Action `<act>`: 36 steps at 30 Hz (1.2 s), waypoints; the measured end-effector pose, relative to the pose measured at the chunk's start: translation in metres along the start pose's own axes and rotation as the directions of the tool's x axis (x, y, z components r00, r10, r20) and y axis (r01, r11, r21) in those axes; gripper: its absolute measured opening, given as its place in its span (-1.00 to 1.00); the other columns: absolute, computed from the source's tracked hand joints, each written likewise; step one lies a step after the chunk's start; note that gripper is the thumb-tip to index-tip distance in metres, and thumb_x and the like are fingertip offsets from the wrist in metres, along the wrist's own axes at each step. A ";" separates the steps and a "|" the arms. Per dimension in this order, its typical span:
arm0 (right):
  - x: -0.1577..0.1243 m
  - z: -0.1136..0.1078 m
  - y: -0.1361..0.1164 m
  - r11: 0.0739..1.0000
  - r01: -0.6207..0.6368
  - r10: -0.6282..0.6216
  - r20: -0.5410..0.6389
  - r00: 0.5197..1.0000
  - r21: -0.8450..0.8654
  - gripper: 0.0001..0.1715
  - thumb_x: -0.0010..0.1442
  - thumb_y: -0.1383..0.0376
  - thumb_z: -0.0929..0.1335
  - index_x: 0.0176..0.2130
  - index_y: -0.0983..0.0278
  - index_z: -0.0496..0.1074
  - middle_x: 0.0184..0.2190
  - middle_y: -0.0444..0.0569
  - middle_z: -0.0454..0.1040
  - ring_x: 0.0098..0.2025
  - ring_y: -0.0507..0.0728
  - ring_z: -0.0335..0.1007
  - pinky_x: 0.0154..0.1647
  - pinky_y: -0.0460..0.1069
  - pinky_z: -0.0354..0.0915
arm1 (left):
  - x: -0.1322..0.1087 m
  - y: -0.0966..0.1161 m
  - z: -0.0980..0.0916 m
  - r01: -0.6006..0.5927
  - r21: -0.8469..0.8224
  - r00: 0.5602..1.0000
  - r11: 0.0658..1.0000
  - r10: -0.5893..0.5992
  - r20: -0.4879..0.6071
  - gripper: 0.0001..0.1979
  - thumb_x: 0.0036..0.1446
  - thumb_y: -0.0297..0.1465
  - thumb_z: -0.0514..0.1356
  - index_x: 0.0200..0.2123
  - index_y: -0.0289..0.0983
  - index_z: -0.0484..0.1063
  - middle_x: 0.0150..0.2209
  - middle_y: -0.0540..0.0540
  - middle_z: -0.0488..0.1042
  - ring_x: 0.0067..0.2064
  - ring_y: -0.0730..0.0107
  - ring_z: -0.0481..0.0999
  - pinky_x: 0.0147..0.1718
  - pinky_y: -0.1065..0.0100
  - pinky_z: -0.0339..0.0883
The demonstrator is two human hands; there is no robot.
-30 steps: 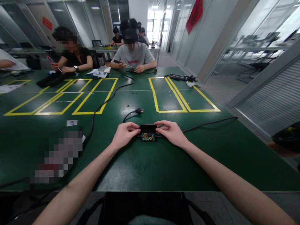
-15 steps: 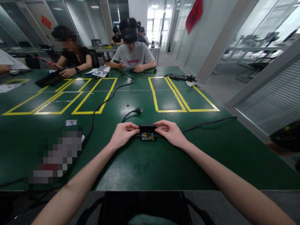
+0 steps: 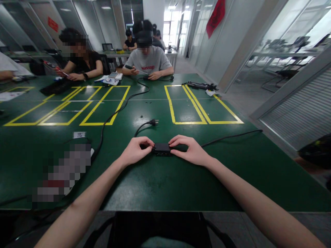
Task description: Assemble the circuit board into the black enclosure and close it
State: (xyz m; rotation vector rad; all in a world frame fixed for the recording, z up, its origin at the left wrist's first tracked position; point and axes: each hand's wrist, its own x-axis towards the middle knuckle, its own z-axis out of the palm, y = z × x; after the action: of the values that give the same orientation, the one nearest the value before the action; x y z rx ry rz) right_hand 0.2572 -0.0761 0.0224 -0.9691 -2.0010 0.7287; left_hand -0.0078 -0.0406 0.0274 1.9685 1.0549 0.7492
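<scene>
A small black power adapter (image 3: 162, 148) lies on the green table in front of me, its black cover lying over the circuit board. My left hand (image 3: 138, 148) grips the adapter's left end between thumb and fingers. At the right end, my right hand (image 3: 188, 148) holds it with the thumb at the near side and fingertips on the far corner. A black power plug (image 3: 154, 122) on a short bend of cable rests beyond my left hand. Another black cable (image 3: 230, 135) runs off to the right behind my right hand.
A blurred-out, pale elongated object (image 3: 68, 168) lies at the left, with a small paper label (image 3: 79, 135) beyond it. Yellow tape outlines (image 3: 190, 123) mark the table. A folded black tripod (image 3: 201, 85) lies at the far right. Across the table sit two people with tools.
The adapter's black cover has swung down from standing upright to lying over the circuit board, which is now hidden. Both hands have stayed at its ends.
</scene>
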 end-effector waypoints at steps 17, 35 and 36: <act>-0.002 0.010 0.008 0.942 0.154 -0.122 0.123 0.985 -0.300 -0.59 0.24 0.28 0.45 0.08 0.22 0.47 0.02 0.13 0.53 0.03 0.25 0.52 0.07 0.16 0.47 | 0.000 0.001 0.007 -0.309 0.389 0.951 0.868 0.276 0.139 -0.76 0.23 -0.25 0.25 -0.10 -0.24 0.49 -0.16 -0.16 0.59 -0.13 0.15 0.55 -0.07 0.16 0.42; -0.006 0.013 0.002 0.861 0.289 -0.272 0.102 0.957 -0.417 -0.67 0.36 0.23 0.35 0.07 0.23 0.53 -0.03 0.15 0.63 -0.04 0.26 0.60 0.00 0.16 0.51 | -0.002 0.008 0.013 -0.304 0.376 0.951 0.875 0.261 0.163 -0.59 0.26 -0.14 0.23 0.07 -0.23 0.53 -0.07 -0.19 0.62 -0.07 0.14 0.57 -0.02 0.19 0.39; -0.007 0.013 0.002 0.849 0.306 -0.288 0.108 0.951 -0.430 -0.67 0.37 0.24 0.33 0.08 0.23 0.53 0.01 0.15 0.62 0.00 0.26 0.59 0.03 0.17 0.51 | -0.001 0.009 0.012 -0.251 0.309 0.965 0.917 0.214 0.150 -0.61 0.28 -0.14 0.20 0.05 -0.22 0.55 -0.06 -0.17 0.63 -0.08 0.15 0.58 -0.03 0.21 0.40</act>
State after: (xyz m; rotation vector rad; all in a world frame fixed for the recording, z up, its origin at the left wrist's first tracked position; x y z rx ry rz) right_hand 0.2498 -0.0827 0.0112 -0.8626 -2.3382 0.1164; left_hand 0.0050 -0.0489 0.0280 2.4239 0.9308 0.6055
